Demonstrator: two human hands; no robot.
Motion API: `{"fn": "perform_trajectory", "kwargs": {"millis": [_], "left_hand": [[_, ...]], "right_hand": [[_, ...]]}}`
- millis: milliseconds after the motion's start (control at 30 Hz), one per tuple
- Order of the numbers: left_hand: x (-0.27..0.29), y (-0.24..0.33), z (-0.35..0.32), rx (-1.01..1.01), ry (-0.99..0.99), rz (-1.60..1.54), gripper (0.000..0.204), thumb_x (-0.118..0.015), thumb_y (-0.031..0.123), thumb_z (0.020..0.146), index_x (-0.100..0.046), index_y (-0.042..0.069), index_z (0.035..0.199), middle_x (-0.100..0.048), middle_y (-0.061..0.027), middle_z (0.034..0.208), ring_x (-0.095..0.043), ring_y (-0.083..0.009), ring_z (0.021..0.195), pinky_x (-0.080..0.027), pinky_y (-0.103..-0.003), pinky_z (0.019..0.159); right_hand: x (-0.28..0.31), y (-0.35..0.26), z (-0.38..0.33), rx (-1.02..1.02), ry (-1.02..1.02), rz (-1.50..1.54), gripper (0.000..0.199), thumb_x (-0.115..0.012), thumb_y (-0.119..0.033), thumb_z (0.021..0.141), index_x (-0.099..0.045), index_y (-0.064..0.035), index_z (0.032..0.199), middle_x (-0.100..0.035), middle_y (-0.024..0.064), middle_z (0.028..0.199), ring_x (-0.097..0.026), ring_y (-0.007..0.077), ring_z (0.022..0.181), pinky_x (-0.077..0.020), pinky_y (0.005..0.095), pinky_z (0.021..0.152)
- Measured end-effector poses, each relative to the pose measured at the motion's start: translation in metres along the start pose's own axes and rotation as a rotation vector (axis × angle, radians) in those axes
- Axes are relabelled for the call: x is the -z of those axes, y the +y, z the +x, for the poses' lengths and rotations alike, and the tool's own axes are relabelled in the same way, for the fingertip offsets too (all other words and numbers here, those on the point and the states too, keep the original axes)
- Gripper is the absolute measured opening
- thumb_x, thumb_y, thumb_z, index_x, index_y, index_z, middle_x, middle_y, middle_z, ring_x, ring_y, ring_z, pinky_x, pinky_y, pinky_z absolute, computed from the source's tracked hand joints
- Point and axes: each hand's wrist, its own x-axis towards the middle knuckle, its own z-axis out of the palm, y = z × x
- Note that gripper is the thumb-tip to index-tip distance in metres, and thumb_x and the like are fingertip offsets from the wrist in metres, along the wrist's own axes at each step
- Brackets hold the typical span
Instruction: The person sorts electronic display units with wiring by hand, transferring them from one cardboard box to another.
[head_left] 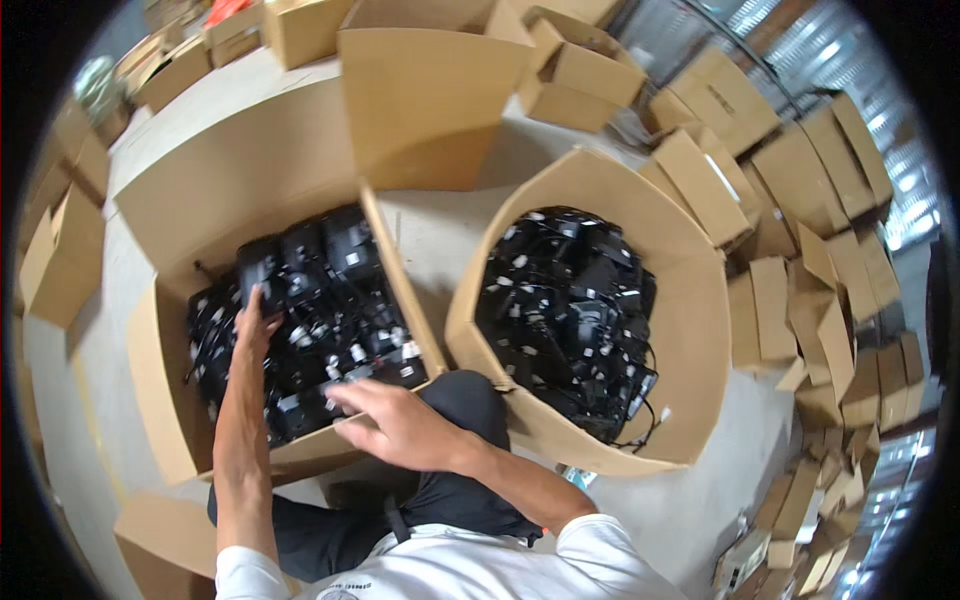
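My left hand point(254, 322) reaches down into a large open cardboard box point(150, 375) at the left. Its fingers are stretched out, with a fingertip against the near edge of a black, block-shaped device point(258, 265). I cannot make out a grip on it. Many similar black devices point(345, 245) with cables and small white connectors fill the box in a heap. My right hand point(400, 425) hovers, fingers apart and nothing in them, above the near right side of the same box, slightly blurred.
A rounded cardboard bin point(690, 330) at the right holds another heap of black devices point(575, 320), a cable trailing near its front. A tall carton point(420, 105) stands behind. Cardboard boxes point(800, 180) pile up along the right side. My knee point(465, 400) is between the two containers.
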Motion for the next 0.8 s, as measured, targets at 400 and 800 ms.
{"fn": "perform_trajectory", "kwargs": {"millis": [400, 800], "left_hand": [[0.016, 0.018, -0.148, -0.249, -0.185, 0.407, 0.053, -0.068, 0.035, 0.097, -0.057, -0.002, 0.133, -0.066, -0.0074, 0.107, -0.066, -0.0133, 0.078, -0.057, -0.026, 0.065], [0.034, -0.021, -0.208, -0.36, -0.108, 0.656, 0.037, -0.067, 0.021, 0.096, -0.064, -0.005, 0.123, -0.07, -0.0086, 0.099, -0.065, -0.0102, 0.075, -0.052, -0.023, 0.063]], "right_hand": [[0.359, 0.176, -0.216, -1.007, 0.521, -0.782, 0.078, -0.079, -0.04, 0.078, -0.054, 0.0075, 0.135, -0.061, 0.028, 0.13, -0.061, 0.0358, 0.122, -0.0462, 0.0426, 0.105], [0.333, 0.255, -0.212, -0.849, 0.593, -0.623, 0.109, -0.091, -0.043, 0.066, -0.036, 0.0013, 0.148, -0.058, 0.0274, 0.131, -0.058, 0.0376, 0.121, -0.0468, 0.0443, 0.103]]}}
